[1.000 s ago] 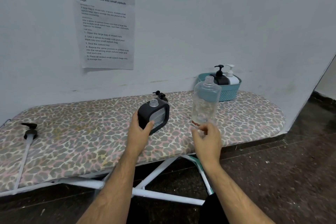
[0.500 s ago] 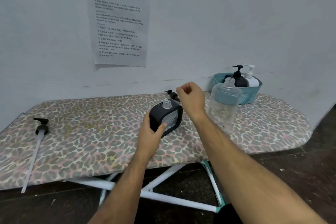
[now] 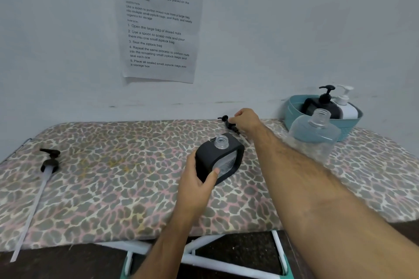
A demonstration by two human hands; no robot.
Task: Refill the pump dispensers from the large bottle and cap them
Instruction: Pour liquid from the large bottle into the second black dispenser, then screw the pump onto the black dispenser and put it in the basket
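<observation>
— What do you have on the left?

— A loose pump head (image 3: 48, 162) with its long white tube lies on the ironing board (image 3: 113, 179), far left and well apart from everything else. On the wall above hangs a printed sheet (image 3: 158, 22).

— And the middle?

— My left hand (image 3: 197, 186) grips the black dispenser (image 3: 218, 158) — thumb across its clear front panel, fingers behind. It stands near the board's middle, tilted a little, its clear threaded neck open and uncapped. Just beyond it, at the far edge by the wall, my right hand (image 3: 246, 120) has its fingers curled round a second black pump head (image 3: 227, 123), which lies on the board.

— Right of that?

— The large clear bottle (image 3: 315, 136) stands upright with no cap, just right of my right forearm. Behind it a teal basket (image 3: 292, 115) holds a capped black dispenser (image 3: 322, 106) and a capped white dispenser (image 3: 347, 108), side by side.
</observation>
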